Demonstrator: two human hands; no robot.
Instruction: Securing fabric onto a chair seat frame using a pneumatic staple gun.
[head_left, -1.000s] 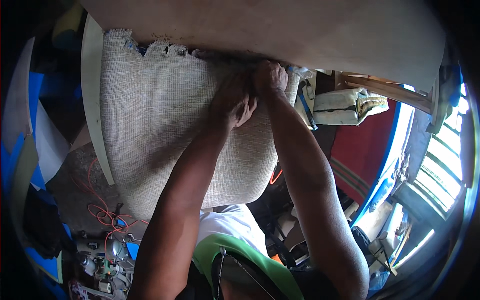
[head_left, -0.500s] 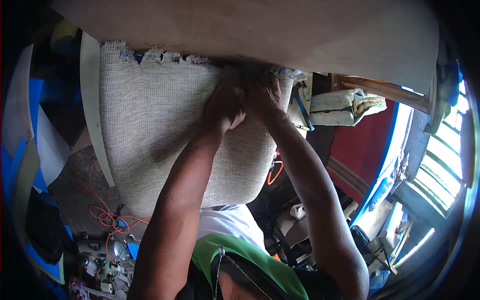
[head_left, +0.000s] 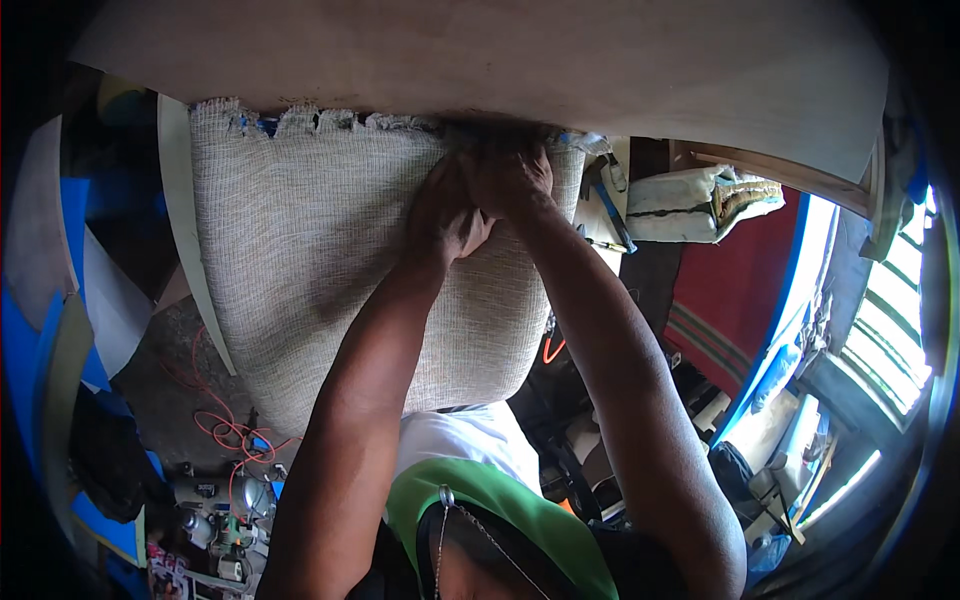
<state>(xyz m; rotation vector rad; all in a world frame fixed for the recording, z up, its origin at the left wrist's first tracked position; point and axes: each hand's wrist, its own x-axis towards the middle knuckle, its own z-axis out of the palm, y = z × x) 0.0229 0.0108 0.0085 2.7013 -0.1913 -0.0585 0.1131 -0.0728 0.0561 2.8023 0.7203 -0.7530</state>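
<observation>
A padded piece, like a chair seat or back, is covered in beige woven fabric [head_left: 300,220] and stands in front of me. Its far edge is frayed and torn where it meets a wooden panel [head_left: 480,60]. My left hand [head_left: 445,215] is curled closed at the upper right of the padding. Tight beside it, my right hand [head_left: 510,180] bends over the fabric's far edge with its fingers closed. Both sets of fingertips sink into dark shadow under the panel, so the fold they grip is mostly hidden.
A hammer [head_left: 610,212] with a blue handle lies just right of the padding, near a torn white padded piece [head_left: 675,208]. An orange hose [head_left: 235,430] coils on the floor at left, above a compressor-like machine [head_left: 215,495]. A red striped cloth [head_left: 735,290] is at right.
My right hand has curled and drawn slightly back toward me and the left hand. The left hand stays nearly in place. The whole view has shifted a little.
</observation>
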